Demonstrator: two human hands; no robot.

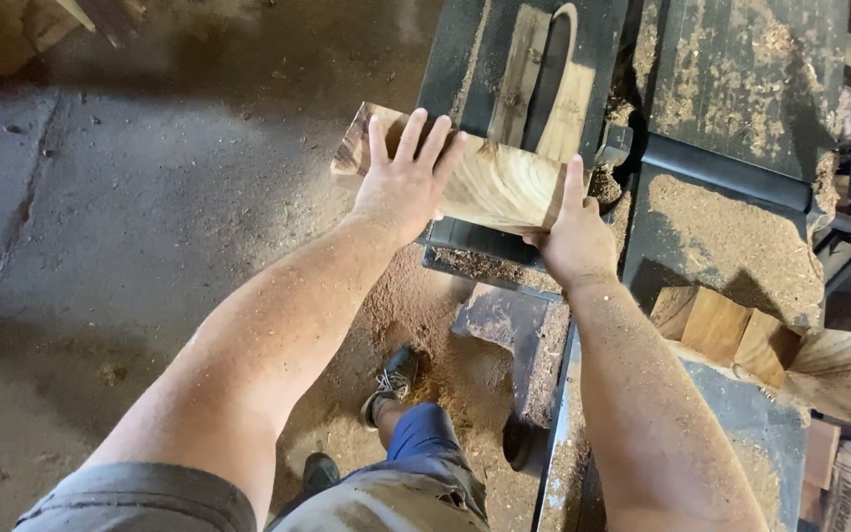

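Here, left hand point(408, 187) flat with fingers point(414, 136) spread apart on top of the wood block point(492, 182) lying across the black saw tabletop point(731, 89), right hand point(575, 241) gripping the block's near right end, cut pieces point(741, 340) stacked farther right amid sawdust.

Grey concrete floor point(140, 197) dusted with sawdust, sawdust heap point(425, 325) at the machine's foot, black metal saw table point(741, 89), stacked wood offcuts point(741, 340) at right
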